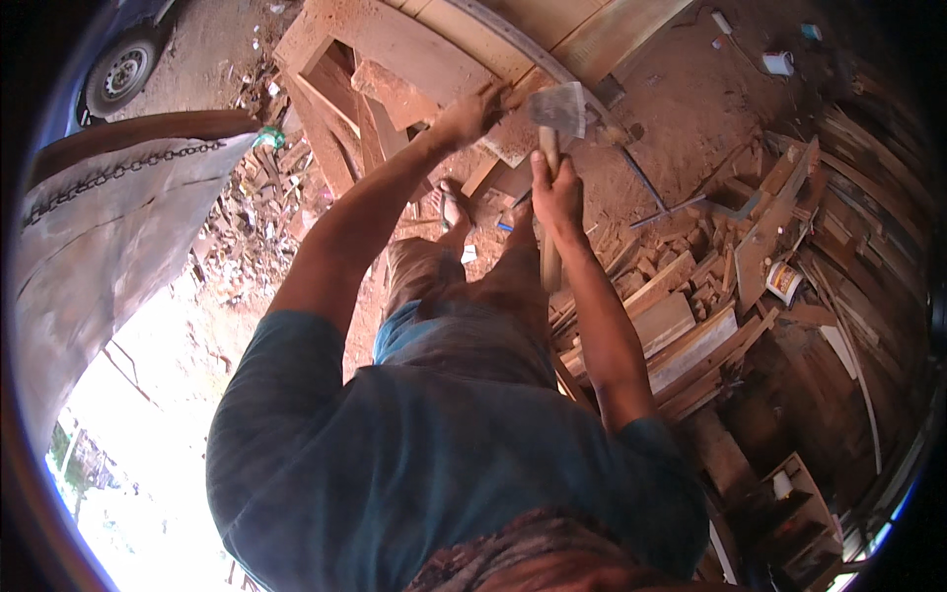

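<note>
My right hand (558, 192) is wrapped round the wooden handle of a hatchet (559, 109). Its grey metal head is up beside the edge of the wooden workpiece, and the handle's lower end shows below my fist. At the edge of the pale wooden boards (508, 59) is my left hand (472, 116), its fingers curled in. What those fingers hold, if anything, is too small and dim to make out. A curved strip (533, 44) runs across the boards, passing close to both the hatchet head and my left hand.
Wooden offcuts (661, 306) and long planks pile up on the right, with a white tub (783, 282) among them. Wood chips (252, 212) litter the ground at left, beside a large sheet (128, 217) with a chain. A vehicle wheel (123, 74) stands far left.
</note>
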A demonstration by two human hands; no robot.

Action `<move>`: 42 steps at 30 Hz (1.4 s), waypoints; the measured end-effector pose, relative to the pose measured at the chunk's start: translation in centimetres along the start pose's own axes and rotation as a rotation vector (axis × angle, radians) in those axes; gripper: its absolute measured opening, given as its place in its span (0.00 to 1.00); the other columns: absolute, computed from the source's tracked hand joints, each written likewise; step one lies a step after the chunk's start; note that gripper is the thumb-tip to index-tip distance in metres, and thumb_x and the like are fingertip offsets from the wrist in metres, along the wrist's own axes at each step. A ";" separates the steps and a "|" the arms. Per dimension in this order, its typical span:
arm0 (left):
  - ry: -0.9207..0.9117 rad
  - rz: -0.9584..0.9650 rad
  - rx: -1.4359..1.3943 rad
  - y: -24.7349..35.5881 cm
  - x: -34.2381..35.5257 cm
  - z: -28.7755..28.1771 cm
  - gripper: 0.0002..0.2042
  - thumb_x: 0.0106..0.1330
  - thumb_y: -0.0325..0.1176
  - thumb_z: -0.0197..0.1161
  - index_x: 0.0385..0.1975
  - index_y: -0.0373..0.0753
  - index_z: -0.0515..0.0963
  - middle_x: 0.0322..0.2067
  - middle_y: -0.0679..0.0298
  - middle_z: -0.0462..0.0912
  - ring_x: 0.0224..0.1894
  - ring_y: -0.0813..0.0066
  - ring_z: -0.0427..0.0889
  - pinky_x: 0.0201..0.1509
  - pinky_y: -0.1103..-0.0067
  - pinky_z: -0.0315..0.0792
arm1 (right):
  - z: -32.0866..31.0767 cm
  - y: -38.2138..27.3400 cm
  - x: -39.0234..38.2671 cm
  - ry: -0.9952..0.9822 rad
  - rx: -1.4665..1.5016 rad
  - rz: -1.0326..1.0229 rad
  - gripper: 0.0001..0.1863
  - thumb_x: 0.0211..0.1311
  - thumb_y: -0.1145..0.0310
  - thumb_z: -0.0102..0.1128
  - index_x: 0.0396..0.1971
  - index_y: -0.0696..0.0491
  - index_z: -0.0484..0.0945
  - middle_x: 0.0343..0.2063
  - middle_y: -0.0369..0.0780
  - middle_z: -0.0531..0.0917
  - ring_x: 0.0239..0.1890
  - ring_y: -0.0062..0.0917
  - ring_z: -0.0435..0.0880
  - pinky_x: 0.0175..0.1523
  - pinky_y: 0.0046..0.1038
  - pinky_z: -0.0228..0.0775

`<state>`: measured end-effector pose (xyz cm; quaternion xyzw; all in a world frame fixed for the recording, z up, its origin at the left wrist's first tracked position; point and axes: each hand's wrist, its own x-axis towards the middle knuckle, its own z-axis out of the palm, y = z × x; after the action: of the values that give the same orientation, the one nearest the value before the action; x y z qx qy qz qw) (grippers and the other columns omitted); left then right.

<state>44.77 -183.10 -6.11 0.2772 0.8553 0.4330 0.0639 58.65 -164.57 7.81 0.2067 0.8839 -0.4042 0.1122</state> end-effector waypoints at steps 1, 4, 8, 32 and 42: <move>0.021 -0.149 -0.108 2.6 -0.1 -1.6 0.29 0.70 0.45 0.61 0.66 0.37 0.64 0.46 0.45 0.81 0.45 0.46 0.82 0.50 0.59 0.77 | -1.1 -1.2 -1.2 0.021 0.091 0.019 0.24 0.71 0.49 0.58 0.41 0.60 0.76 0.27 0.50 0.84 0.31 0.45 0.86 0.34 0.40 0.73; 0.459 -0.762 -0.150 4.8 -0.7 -3.7 0.35 0.65 0.52 0.67 0.63 0.32 0.66 0.44 0.42 0.81 0.44 0.47 0.83 0.51 0.61 0.77 | -1.1 0.1 -2.1 0.167 0.068 -0.243 0.22 0.70 0.53 0.59 0.43 0.60 0.77 0.27 0.50 0.84 0.31 0.43 0.87 0.35 0.38 0.75; 0.666 -1.278 -0.333 3.7 -3.2 0.3 0.51 0.50 0.65 0.75 0.60 0.25 0.66 0.52 0.40 0.78 0.56 0.50 0.80 0.58 0.63 0.75 | -0.1 1.9 0.6 0.019 -0.093 -0.363 0.25 0.70 0.50 0.54 0.45 0.60 0.77 0.34 0.56 0.84 0.40 0.53 0.85 0.42 0.45 0.77; 0.243 -1.268 -0.934 3.6 -4.9 3.8 0.45 0.54 0.69 0.68 0.56 0.31 0.77 0.45 0.51 0.81 0.37 0.63 0.78 0.42 0.67 0.74 | 1.1 3.1 3.4 -0.133 -0.164 -0.277 0.27 0.71 0.50 0.54 0.49 0.63 0.77 0.37 0.57 0.85 0.43 0.53 0.86 0.45 0.44 0.78; 0.253 -1.226 -0.933 3.0 -5.5 5.2 0.44 0.54 0.71 0.67 0.55 0.33 0.79 0.33 0.58 0.80 0.24 0.72 0.74 0.27 0.72 0.69 | 0.4 2.7 3.7 -0.083 -0.106 -0.324 0.31 0.70 0.45 0.52 0.45 0.63 0.78 0.37 0.60 0.84 0.42 0.58 0.84 0.44 0.47 0.76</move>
<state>52.48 -180.96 -7.76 -0.3520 0.5859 0.6638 0.3037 56.62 -162.23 4.40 0.0384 0.9204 -0.3779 0.0929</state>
